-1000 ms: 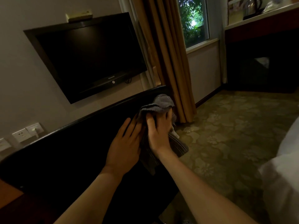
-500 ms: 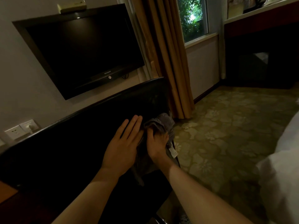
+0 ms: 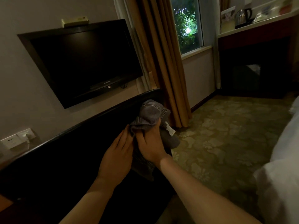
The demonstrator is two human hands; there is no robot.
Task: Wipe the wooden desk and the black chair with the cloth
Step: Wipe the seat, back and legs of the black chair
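Observation:
The black chair [image 3: 68, 162] fills the lower left, its backrest top running up to the right. A grey cloth [image 3: 151, 114] with a white tag is bunched near the backrest's upper right end. My right hand [image 3: 151, 143] grips the cloth and presses it against the chair back. Beside it, my left hand [image 3: 117, 156] lies flat on the chair back with straight fingers, touching the cloth's edge. A sliver of the wooden desk [image 3: 4, 203] shows at the lower left edge.
A wall-mounted TV [image 3: 84, 62] hangs above the chair. Wall sockets [image 3: 17, 138] sit at the left. Brown curtains [image 3: 163, 62] and a window are behind. Patterned carpet [image 3: 226, 135] spreads right, with a white bed edge [image 3: 281, 167] and a counter with a kettle [image 3: 243, 14].
My right hand slid the cloth down the chair back, then back up towards the top right end. My left hand stayed flat beside it.

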